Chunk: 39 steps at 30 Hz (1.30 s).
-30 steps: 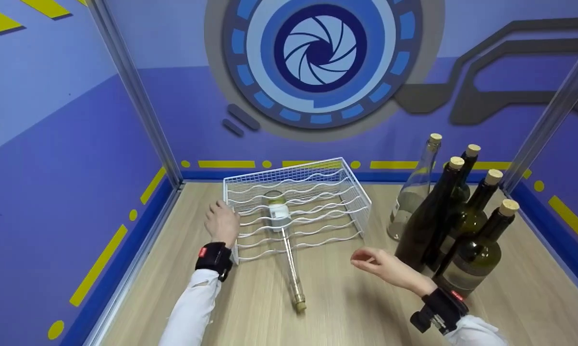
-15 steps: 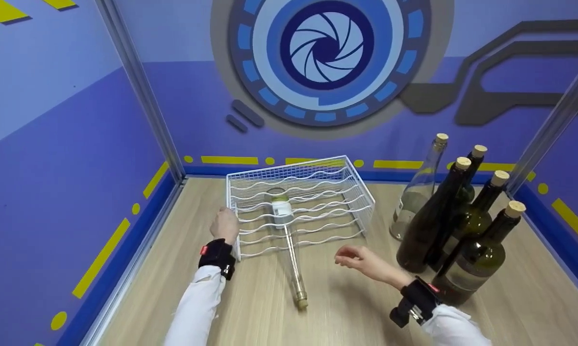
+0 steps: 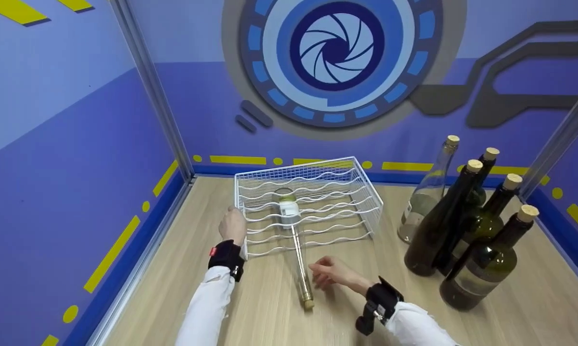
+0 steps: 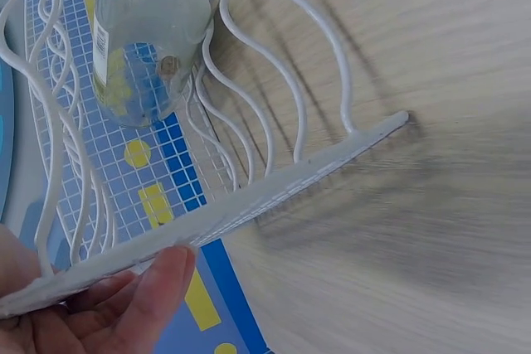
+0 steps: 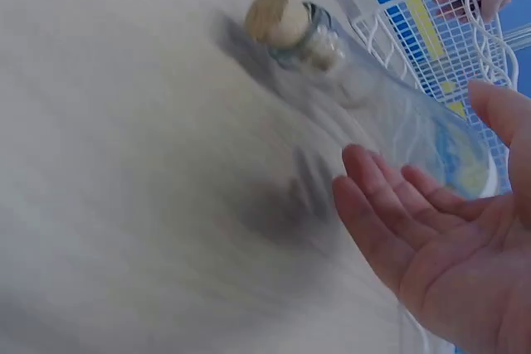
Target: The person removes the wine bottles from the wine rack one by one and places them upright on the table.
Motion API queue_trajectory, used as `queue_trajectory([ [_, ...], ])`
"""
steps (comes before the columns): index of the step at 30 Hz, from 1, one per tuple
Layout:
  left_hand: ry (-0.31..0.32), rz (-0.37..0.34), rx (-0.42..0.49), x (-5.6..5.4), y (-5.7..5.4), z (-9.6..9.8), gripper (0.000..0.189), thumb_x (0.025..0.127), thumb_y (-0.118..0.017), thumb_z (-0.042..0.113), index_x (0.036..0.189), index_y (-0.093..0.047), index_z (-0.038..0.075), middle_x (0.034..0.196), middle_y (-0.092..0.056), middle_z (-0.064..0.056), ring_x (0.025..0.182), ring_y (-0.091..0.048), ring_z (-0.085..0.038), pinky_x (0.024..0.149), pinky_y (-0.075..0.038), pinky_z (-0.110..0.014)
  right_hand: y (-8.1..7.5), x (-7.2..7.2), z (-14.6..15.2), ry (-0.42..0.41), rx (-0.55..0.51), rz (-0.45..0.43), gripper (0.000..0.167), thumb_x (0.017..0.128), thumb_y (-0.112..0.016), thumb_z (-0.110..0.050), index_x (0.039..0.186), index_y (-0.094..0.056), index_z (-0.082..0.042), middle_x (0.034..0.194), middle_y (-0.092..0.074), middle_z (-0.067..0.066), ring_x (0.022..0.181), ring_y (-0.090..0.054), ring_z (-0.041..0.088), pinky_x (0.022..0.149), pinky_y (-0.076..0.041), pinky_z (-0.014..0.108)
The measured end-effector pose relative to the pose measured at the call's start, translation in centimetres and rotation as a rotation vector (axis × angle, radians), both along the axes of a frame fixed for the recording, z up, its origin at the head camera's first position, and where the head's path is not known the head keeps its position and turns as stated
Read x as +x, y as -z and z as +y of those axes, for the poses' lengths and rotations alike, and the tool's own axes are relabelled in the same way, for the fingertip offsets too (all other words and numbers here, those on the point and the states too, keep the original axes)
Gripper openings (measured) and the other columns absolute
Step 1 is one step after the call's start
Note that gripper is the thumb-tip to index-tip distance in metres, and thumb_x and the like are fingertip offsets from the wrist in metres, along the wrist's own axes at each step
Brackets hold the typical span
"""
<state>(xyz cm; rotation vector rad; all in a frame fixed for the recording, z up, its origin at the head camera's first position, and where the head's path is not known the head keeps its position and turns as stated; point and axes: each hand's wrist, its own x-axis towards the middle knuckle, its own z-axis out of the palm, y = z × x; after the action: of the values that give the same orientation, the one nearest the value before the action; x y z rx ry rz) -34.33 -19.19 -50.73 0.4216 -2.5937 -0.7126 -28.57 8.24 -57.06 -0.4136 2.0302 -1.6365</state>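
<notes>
A white wire wine rack (image 3: 313, 206) stands on the table. My left hand (image 3: 232, 225) grips its left side; in the left wrist view fingers (image 4: 158, 296) curl about the white edge. A clear glass bottle (image 3: 296, 240) with a cork (image 3: 309, 304) lies in the rack, its labelled body between the wavy wires and its neck sticking out toward me. Just right of that neck is my right hand (image 3: 336, 273), holding nothing. Up close in the right wrist view, the fingers (image 5: 386, 205) are loosely extended, palm facing the bottle.
Several corked bottles stand upright at the right: a clear one (image 3: 419, 204) at the back, dark green ones (image 3: 437, 230) around it, and one with a pale label (image 3: 483, 269) in front. Blue-purple panels (image 3: 92, 134) wall the table at the left and back.
My right hand has moved left from near the standing bottles to beside the lying bottle's neck. My left hand's fingers, spread at the rack's side before, are now curled on it.
</notes>
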Motion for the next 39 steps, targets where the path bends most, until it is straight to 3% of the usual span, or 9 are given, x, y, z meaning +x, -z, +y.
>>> queue_trajectory([
  [5, -0.005, 0.023, -0.012, -0.1, 0.0, 0.2, 0.015, 0.087, -0.038, -0.001, 0.082, -0.050, -0.007, 0.075, -0.059, -0.027, 0.069, -0.060, -0.041, 0.056, -0.046, -0.051, 1.0, 0.3, -1.7, 0.096, 0.027, -0.091, 0.033, 0.088, -0.058, -0.027, 0.089, -0.052, 0.006, 0.071, -0.060, 0.009, 0.060, -0.060, 0.017, 0.057, -0.051, 0.030],
  [10, 0.005, 0.025, -0.007, -0.2, 0.2, 0.2, 0.016, 0.087, -0.038, 0.000, 0.082, -0.051, -0.007, 0.074, -0.059, -0.027, 0.069, -0.060, -0.041, 0.056, -0.046, -0.050, 1.6, 0.6, -3.0, 0.140, 0.030, -0.133, 0.027, 0.087, -0.058, -0.028, 0.080, -0.051, -0.003, 0.064, -0.051, 0.001, 0.054, -0.052, 0.010, 0.051, -0.046, 0.023],
  [17, -0.006, 0.016, -0.003, 0.0, 0.2, 0.1, 0.015, 0.087, -0.038, -0.001, 0.082, -0.051, -0.008, 0.075, -0.059, -0.028, 0.069, -0.059, -0.042, 0.056, -0.046, -0.051, 2.1, 0.7, -4.7, 0.145, -0.099, -0.256, 0.036, 0.089, -0.056, -0.026, 0.095, -0.051, 0.009, 0.078, -0.063, 0.021, 0.068, -0.064, 0.026, 0.060, -0.051, 0.033],
  [23, -0.010, 0.002, -0.016, -0.3, 0.3, 0.3, 0.016, 0.087, -0.038, -0.001, 0.082, -0.051, -0.008, 0.076, -0.060, -0.027, 0.069, -0.060, -0.041, 0.056, -0.046, -0.050, 2.3, 0.5, -5.3, 0.153, -0.202, -0.341, 0.037, 0.091, -0.053, -0.025, 0.094, -0.049, 0.011, 0.078, -0.062, 0.023, 0.068, -0.064, 0.028, 0.063, -0.051, 0.040],
  [29, -0.017, 0.014, -0.033, -0.4, 0.4, 0.4, 0.015, 0.087, -0.039, -0.001, 0.081, -0.051, -0.007, 0.075, -0.059, -0.027, 0.068, -0.060, -0.041, 0.056, -0.047, -0.050, 2.4, 0.3, -5.8, 0.171, -0.202, -0.327, 0.030, 0.089, -0.055, -0.023, 0.084, -0.052, 0.005, 0.064, -0.058, 0.011, 0.053, -0.058, 0.017, 0.054, -0.051, 0.031],
  [39, -0.031, 0.009, -0.041, -0.5, 0.6, 0.0, 0.014, 0.087, -0.039, 0.000, 0.083, -0.051, -0.007, 0.076, -0.060, -0.027, 0.068, -0.060, -0.041, 0.057, -0.046, -0.051, 1.6, 0.4, -6.5, 0.286, -0.161, -0.244, 0.018, 0.086, -0.055, -0.015, 0.084, -0.044, 0.000, 0.058, -0.049, 0.005, 0.043, -0.046, 0.008, 0.039, -0.040, 0.019],
])
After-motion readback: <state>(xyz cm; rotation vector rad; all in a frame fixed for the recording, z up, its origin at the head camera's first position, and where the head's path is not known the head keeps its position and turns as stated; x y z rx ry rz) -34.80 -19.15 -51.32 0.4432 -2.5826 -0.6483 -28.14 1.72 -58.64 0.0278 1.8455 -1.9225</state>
